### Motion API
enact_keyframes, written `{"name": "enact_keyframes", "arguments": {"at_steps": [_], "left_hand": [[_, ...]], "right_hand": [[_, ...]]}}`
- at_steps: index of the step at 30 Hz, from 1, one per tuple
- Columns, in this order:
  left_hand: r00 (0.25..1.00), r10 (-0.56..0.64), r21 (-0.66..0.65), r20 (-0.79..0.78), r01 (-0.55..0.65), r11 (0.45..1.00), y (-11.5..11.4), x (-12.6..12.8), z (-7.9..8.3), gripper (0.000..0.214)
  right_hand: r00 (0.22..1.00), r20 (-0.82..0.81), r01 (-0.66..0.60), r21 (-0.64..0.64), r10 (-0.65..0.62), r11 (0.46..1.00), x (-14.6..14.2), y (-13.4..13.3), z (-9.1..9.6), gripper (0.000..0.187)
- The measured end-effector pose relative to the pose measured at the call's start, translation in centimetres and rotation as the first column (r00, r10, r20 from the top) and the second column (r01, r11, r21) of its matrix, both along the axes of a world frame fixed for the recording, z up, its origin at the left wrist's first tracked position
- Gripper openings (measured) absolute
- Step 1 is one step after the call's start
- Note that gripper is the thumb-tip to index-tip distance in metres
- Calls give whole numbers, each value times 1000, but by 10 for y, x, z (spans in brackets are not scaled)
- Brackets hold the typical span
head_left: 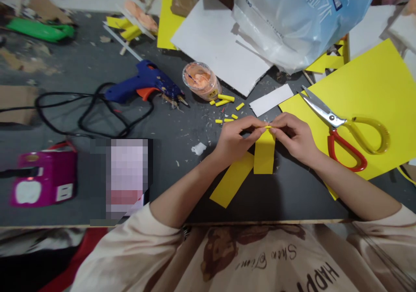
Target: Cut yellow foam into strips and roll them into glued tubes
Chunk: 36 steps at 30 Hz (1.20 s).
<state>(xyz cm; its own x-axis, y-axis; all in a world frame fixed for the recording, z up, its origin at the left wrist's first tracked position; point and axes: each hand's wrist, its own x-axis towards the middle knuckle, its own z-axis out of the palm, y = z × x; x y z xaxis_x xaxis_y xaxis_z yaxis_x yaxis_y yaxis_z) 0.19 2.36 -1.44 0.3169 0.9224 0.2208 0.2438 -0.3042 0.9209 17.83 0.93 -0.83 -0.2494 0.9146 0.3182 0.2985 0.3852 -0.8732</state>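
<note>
Between the fingertips of my left hand (238,138) and my right hand (292,137) is the top end of a yellow paper strip (264,155). Both hands pinch it, and its far edge looks curled over. The strip's flat part hangs toward me. A second yellow paper strip (229,183) lies slantwise on the table below my left hand. Just beyond my hands, several small yellow paper rolls (225,101) are scattered. Past my fingers lies a white strip (272,100). Scissors (334,121) with one red and one yellow handle rest right of my right hand.
The scissors lie on a large yellow sheet (373,97). A clear tub of orange paste (202,82) stands near a blue glue gun (146,82) with a looping black cord. A plastic bag (302,23) bulges at the back. At left are a purple box (45,175) and a blurred-out object (128,170).
</note>
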Motion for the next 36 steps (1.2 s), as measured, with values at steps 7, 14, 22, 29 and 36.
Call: {"name": "enact_keyframes", "arguments": {"at_steps": [7, 14, 22, 29, 36], "left_hand": [[995, 26, -61, -95, -32, 998, 1, 0, 2, 20], [996, 54, 58, -66, -50, 997, -2, 0, 3, 15], [998, 30, 137, -56, -22, 990, -3, -1, 0, 10], [1000, 16, 104, 0, -16, 994, -1, 0, 0, 8], [999, 20, 9, 25, -20, 1000, 0, 0, -1, 9]], "right_hand": [[1000, -5, -5, 74, 5, 997, 0, 0, -2, 8], [1000, -3, -11, -288, 10, 958, -2, 0, 8, 29], [995, 62, -61, -234, 77, 970, 0, 2, 8, 34], [995, 69, -58, -169, 71, 984, 0, 0, 6, 21], [997, 70, -3, -203, 18, 979, -1, -1, 5, 22]]}}
